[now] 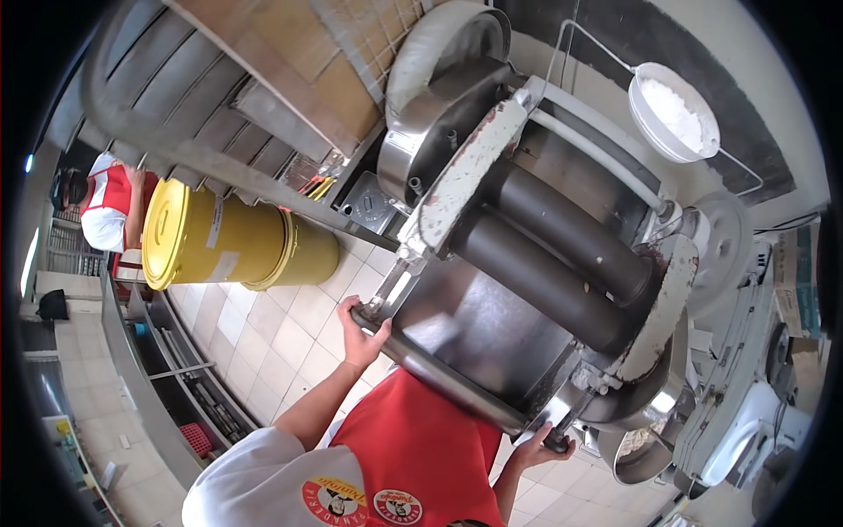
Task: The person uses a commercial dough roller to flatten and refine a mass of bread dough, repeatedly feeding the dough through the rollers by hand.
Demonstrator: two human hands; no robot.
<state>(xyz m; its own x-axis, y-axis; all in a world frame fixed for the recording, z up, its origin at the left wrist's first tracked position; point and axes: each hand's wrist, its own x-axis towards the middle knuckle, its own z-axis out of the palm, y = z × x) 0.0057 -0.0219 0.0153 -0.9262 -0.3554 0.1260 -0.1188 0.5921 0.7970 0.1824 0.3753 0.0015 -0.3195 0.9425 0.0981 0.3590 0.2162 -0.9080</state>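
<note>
Fingers of left hand (358, 334) curled tight round the near-left end of the steel bar (457, 386) on the dough roller machine (544, 263); right hand (537, 446) fingers clamped on the bar's near-right end. Steel tray (479, 329) slopes up to two dark rollers (562, 255). Floor: pale tiles (281, 334). Yellow lidded bin (228, 237) far left, pale rectangular label on its side. White bowl of flour (674, 112) far right. Another person (105, 206) at far left.
</note>
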